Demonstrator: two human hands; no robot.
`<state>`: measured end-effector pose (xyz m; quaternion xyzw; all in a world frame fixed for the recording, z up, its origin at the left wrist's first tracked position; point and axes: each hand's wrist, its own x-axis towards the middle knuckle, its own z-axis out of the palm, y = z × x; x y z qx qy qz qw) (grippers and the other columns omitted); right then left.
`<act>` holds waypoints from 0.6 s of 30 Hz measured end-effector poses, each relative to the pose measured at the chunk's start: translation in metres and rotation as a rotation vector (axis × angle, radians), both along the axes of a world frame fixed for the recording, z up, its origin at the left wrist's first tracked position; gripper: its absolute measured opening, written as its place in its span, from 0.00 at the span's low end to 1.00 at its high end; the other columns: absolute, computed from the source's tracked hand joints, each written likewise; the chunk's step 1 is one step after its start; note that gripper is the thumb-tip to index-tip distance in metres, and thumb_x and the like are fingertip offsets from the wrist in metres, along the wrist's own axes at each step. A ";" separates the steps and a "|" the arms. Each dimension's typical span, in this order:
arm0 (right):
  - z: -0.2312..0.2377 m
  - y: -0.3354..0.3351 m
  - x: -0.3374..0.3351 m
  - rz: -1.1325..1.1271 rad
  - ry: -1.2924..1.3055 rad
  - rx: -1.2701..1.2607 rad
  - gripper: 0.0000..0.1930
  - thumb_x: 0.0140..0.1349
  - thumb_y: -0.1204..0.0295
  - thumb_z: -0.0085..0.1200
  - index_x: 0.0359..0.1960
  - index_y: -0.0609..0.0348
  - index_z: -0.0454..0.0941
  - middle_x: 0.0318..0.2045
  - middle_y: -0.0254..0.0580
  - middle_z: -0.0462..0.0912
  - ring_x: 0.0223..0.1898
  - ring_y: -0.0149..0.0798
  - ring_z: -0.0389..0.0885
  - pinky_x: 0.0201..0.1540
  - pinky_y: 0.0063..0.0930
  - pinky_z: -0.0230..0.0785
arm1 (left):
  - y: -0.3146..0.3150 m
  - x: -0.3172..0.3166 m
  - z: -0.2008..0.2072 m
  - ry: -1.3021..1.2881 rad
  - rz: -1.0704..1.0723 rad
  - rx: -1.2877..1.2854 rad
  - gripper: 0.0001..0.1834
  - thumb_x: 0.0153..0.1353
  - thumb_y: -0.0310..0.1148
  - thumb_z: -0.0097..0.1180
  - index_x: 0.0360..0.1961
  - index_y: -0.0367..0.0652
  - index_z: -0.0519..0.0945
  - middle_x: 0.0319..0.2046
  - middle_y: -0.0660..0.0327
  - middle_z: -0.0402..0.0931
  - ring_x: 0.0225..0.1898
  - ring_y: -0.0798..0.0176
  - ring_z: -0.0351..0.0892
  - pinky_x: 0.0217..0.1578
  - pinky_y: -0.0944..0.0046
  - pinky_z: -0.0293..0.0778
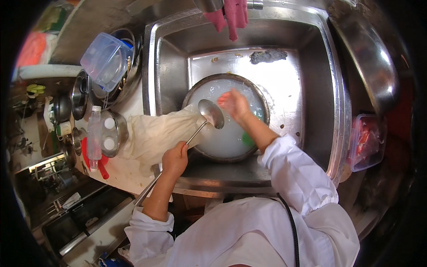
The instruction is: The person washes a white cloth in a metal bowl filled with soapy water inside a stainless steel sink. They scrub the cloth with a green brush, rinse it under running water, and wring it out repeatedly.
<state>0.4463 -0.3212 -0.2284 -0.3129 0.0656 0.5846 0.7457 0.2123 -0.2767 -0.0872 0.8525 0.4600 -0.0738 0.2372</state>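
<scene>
My left hand [175, 159] is closed around the long handle of a metal ladle [211, 114]. The ladle's bowl tilts over the left side of a round metal basin [227, 155] of cloudy, sudsy water. Just right of the bowl, my right hand [234, 104] hovers over the water with its fingers loosely bent and reddish at the tips. I make out nothing in it. Under the water's surface, near my right wrist, shows a blurred green thing [247, 139]. A cream cloth [155, 135] drapes from the counter to the basin's left rim.
The basin stands in a steel sink [311, 89] with a dark scouring pad [268, 56] behind it. Pink gloves [229, 18] hang at the faucet. Left are a clear bottle [94, 133], a plastic tub [106, 60] and pots; right, a large metal pan [369, 58] and plastic container [368, 142].
</scene>
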 end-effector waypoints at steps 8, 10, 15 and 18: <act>0.005 0.027 -0.028 0.096 -1.417 -0.152 0.18 0.62 0.59 0.36 0.43 0.57 0.74 0.43 0.47 0.75 0.51 0.49 0.69 0.52 0.29 0.59 | -0.006 0.004 0.011 -0.098 -0.066 0.116 0.09 0.58 0.35 0.46 0.35 0.44 0.75 0.20 0.48 0.74 0.23 0.43 0.73 0.25 0.53 0.68; -0.031 0.019 -0.008 0.325 -0.992 -0.340 0.20 0.62 0.60 0.38 0.44 0.63 0.73 0.43 0.44 0.76 0.44 0.38 0.72 0.49 0.28 0.61 | -0.003 0.002 0.015 -0.189 0.025 0.062 0.09 0.58 0.35 0.46 0.34 0.42 0.75 0.20 0.49 0.74 0.22 0.45 0.73 0.24 0.56 0.68; -0.057 -0.005 0.018 -0.120 -0.311 -0.775 0.18 0.63 0.62 0.37 0.30 0.66 0.74 0.31 0.48 0.77 0.34 0.39 0.75 0.40 0.29 0.67 | 0.005 0.002 0.008 -0.306 0.221 -0.118 0.11 0.60 0.36 0.45 0.34 0.39 0.74 0.22 0.49 0.74 0.24 0.48 0.73 0.26 0.60 0.68; -0.007 0.003 0.003 -0.214 -0.043 -0.305 0.17 0.62 0.64 0.37 0.27 0.66 0.71 0.29 0.51 0.77 0.35 0.41 0.76 0.38 0.31 0.70 | 0.004 0.008 -0.003 -0.131 0.238 -0.129 0.11 0.60 0.35 0.44 0.34 0.39 0.74 0.23 0.48 0.74 0.25 0.50 0.73 0.28 0.61 0.68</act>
